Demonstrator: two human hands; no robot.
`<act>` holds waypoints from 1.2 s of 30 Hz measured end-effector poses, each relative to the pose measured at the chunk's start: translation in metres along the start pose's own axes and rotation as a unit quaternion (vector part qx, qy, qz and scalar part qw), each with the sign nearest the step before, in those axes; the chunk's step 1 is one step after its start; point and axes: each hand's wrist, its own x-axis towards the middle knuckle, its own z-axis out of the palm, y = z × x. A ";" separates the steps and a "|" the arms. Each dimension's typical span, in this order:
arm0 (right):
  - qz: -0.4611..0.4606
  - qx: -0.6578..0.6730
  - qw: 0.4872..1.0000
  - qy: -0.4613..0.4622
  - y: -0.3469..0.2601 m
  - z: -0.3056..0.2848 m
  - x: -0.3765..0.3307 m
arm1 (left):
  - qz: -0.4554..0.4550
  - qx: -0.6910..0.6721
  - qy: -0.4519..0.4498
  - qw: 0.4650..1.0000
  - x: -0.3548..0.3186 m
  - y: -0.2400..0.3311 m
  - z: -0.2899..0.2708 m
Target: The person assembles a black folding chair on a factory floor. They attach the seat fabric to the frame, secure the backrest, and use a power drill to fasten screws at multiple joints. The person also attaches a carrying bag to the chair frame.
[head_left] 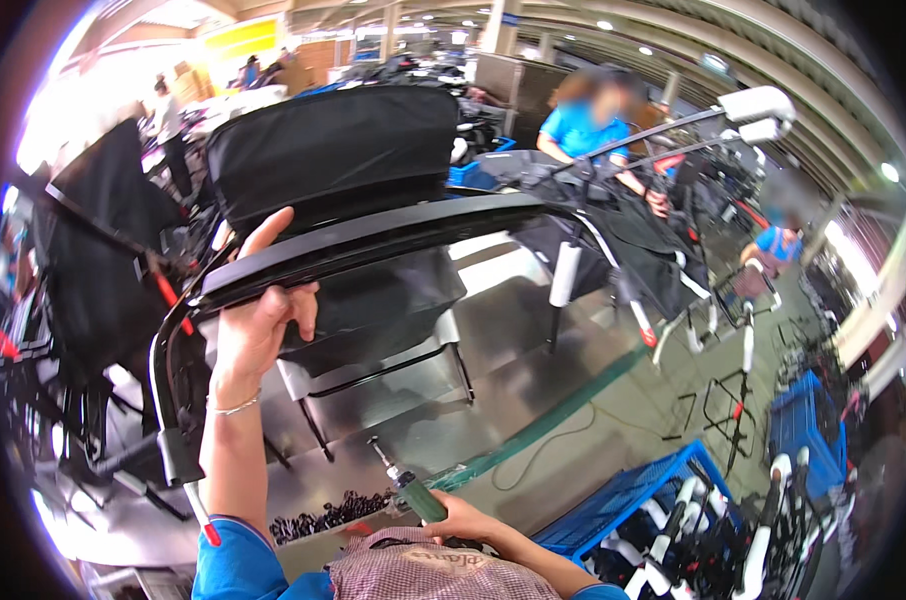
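Raised at the left, my left hand [263, 318] is closed round a curved black bar [373, 240], with a finger over its top and others curled beneath. The bar bends into a dark tube at its left end, with a red tip [210, 534] at the bottom. Behind it stands a black fabric panel [333, 150] above a seat-like frame [383, 375] with dark metal legs. Low and close to my body, my right hand [463, 520] grips a green power screwdriver [418, 497], its bit pointing up and to the left. The screwdriver is apart from the bar.
Small dark parts [328, 515] lie in a heap on the metal worktable [513, 390]. Blue crates [623, 500] with white-sleeved tubes stand at the lower right. A co-worker in blue [585, 130] handles another black frame across the table. More black fabric frames [103, 250] crowd the left.
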 end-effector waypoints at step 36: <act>-0.108 -0.079 0.990 -0.043 0.026 -0.067 -0.023 | -0.043 0.042 0.137 0.989 0.004 -0.071 0.026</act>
